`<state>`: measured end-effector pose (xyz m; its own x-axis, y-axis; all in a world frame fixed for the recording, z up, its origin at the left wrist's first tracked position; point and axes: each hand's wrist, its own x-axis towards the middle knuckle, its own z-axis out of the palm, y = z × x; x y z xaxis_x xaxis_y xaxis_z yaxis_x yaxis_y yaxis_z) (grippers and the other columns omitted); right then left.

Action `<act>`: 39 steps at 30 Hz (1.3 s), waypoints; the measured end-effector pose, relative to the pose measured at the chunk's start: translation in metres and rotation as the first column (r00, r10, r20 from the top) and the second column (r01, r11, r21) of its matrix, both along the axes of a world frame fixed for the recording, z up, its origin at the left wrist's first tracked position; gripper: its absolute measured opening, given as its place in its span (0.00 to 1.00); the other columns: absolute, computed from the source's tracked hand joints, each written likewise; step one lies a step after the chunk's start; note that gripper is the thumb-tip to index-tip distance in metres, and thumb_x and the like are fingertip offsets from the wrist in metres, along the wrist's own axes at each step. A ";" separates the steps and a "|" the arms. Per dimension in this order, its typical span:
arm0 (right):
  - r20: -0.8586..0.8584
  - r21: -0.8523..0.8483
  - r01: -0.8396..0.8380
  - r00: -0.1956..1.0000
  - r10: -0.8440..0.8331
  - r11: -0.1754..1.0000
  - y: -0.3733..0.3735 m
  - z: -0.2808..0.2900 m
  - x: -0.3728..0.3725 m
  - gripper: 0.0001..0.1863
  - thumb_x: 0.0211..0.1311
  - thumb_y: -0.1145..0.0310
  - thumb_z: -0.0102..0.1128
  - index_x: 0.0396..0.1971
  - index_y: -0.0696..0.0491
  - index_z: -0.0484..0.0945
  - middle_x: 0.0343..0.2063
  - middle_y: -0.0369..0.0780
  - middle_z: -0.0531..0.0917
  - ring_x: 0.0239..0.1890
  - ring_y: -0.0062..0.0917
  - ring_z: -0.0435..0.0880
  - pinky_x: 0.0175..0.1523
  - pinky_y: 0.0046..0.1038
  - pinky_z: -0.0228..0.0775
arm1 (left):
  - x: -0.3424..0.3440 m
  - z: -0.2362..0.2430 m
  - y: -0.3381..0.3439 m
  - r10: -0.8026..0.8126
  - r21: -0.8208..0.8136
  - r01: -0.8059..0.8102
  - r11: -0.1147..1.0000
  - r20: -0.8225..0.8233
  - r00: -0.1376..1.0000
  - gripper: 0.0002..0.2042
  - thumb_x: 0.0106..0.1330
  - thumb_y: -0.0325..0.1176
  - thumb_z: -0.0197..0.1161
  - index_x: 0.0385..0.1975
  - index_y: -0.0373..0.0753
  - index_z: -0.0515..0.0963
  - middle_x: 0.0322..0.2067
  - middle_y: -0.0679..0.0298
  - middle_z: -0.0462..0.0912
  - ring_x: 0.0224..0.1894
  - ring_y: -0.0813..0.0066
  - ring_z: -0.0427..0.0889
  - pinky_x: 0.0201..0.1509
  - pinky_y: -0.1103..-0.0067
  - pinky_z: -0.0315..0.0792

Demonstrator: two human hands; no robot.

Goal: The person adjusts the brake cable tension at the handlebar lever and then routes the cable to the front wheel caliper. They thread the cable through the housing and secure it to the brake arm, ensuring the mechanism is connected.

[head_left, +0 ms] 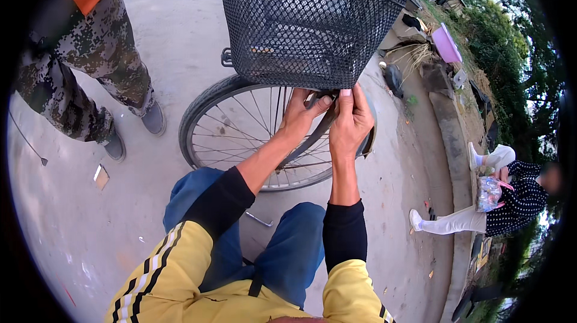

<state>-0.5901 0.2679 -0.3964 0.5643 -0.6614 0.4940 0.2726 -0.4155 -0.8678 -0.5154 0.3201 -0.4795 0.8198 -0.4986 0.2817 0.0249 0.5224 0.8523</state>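
Observation:
A black wire-mesh bicycle basket [288, 28] fills the upper middle, above a spoked bicycle wheel [187, 124] with a dark tyre. At the underside of the basket my left hand [299, 113] has its thumb and fingers curled round a dark part beside the mudguard [312, 136]. Close by on the right, my right hand [350, 121] is closed, thumb raised against the basket's lower edge and fingers bent. What sits between the fingertips of either hand is too small and hidden to make out.
An L-shaped metal rod [259, 219] lies on the concrete ground between my knees. At the left stands a person in camouflage trousers [99, 52]. On the right, a person in a dotted top [520, 199] sits by a stone kerb [451, 142], near a pink basin [446, 44].

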 end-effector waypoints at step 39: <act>0.070 -0.314 0.052 0.997 -0.031 0.948 -0.016 -0.007 0.009 0.13 0.73 0.75 0.60 0.54 0.58 0.82 0.36 0.50 0.89 0.31 0.35 0.91 0.38 0.32 0.79 | -0.008 -0.008 -0.019 0.112 -0.264 -0.155 0.952 -0.172 0.979 0.27 0.76 0.34 0.65 0.70 0.34 0.65 0.63 0.56 0.76 0.64 0.66 0.75 0.71 0.69 0.67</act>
